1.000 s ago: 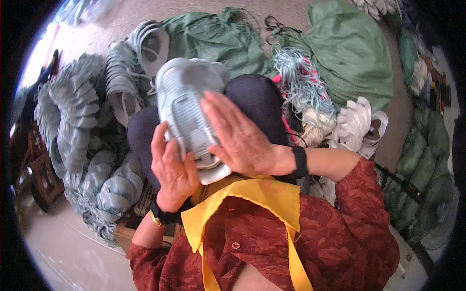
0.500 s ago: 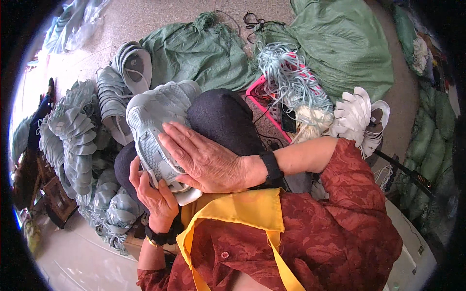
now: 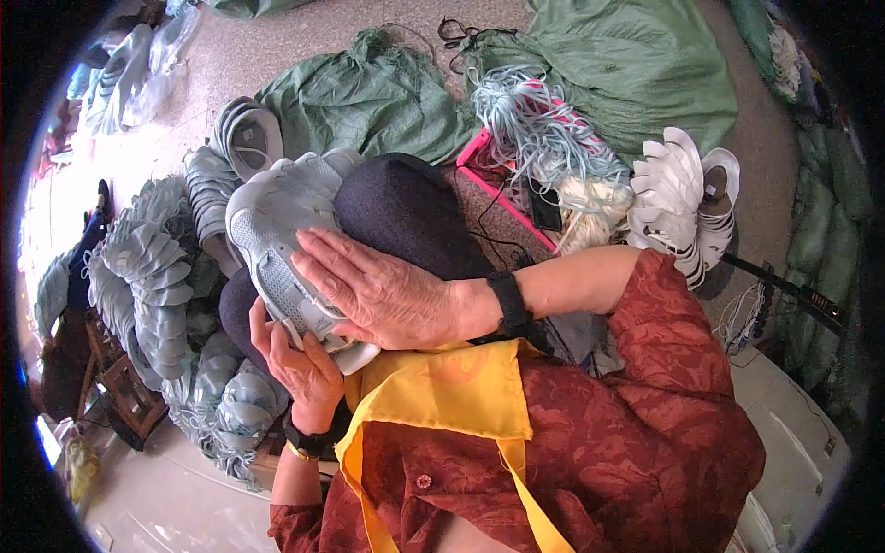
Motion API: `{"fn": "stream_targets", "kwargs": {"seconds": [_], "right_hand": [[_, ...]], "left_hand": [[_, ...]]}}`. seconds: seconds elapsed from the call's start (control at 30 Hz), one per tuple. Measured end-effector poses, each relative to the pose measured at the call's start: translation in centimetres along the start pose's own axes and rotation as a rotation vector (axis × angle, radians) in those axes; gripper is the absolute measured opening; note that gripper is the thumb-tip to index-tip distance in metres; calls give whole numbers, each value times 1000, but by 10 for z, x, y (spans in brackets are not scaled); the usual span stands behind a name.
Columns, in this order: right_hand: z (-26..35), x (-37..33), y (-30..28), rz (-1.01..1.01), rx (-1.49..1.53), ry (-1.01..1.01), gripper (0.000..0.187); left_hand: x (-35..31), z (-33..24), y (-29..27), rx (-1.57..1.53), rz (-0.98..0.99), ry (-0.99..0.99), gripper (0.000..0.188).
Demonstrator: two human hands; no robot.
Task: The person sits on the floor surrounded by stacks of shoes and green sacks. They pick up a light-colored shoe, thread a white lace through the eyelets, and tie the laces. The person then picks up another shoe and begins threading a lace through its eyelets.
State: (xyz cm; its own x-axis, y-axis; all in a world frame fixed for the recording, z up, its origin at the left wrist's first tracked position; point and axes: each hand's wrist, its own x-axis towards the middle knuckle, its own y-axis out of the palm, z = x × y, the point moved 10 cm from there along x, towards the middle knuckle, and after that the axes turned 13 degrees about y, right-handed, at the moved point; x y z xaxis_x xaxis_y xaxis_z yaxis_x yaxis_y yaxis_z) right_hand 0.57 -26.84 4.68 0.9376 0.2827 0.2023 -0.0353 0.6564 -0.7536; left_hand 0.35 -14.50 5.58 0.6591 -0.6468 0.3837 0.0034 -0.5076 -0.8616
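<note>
A row of nested light-grey shoe uppers (image 3: 263, 226) rests on my lap against my dark-trousered knee. The nearest one has a mesh front and a pale edge toward my body. My left hand (image 3: 309, 382) holds that edge, thumb on one side and fingers curled at the other. Across the side and opening of the same upper lies my right hand (image 3: 392, 293), flat with its fingers stretched out. It covers part of the upper, so the inside is hidden.
More grey uppers (image 3: 152, 267) are heaped at the left. Pale blue laces (image 3: 525, 124) spill over a pink-rimmed basket (image 3: 475, 152) ahead. Green sacks (image 3: 369, 97) lie beyond. White uppers (image 3: 666, 198) stand at the right, near a black bar (image 3: 784, 288).
The whole view has shifted slightly. Both hands keep nearly the same hold on the upper, and the right hand stays flat across it.
</note>
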Motion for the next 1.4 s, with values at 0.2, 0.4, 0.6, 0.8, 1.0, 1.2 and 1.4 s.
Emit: {"fn": "stream_targets", "kwargs": {"seconds": [0.2,0.4,0.6,0.8,1.0,1.2,1.4], "right_hand": [[-15,2,-17,-32,354,15,74],[-139,-8,-79,-376,528,437,25],[-389,-124,43,-294,703,1107,24],[-486,-160,69,-493,434,1255,27],[-506,-151,76,-386,343,1338,13],[-478,-153,61,-558,779,1310,10],[-464,-180,59,-483,1104,1360,15]], "left_hand": [[0,1,-1,-16,-29,-4,35],[-1,7,-2,-42,-39,-24,35],[0,12,1,-72,-30,-35,34],[-3,16,1,-48,-53,-79,27],[-1,20,1,-103,-66,-91,30],[-5,21,1,-101,-102,-97,29],[-2,19,1,-120,-63,-43,38]]}}
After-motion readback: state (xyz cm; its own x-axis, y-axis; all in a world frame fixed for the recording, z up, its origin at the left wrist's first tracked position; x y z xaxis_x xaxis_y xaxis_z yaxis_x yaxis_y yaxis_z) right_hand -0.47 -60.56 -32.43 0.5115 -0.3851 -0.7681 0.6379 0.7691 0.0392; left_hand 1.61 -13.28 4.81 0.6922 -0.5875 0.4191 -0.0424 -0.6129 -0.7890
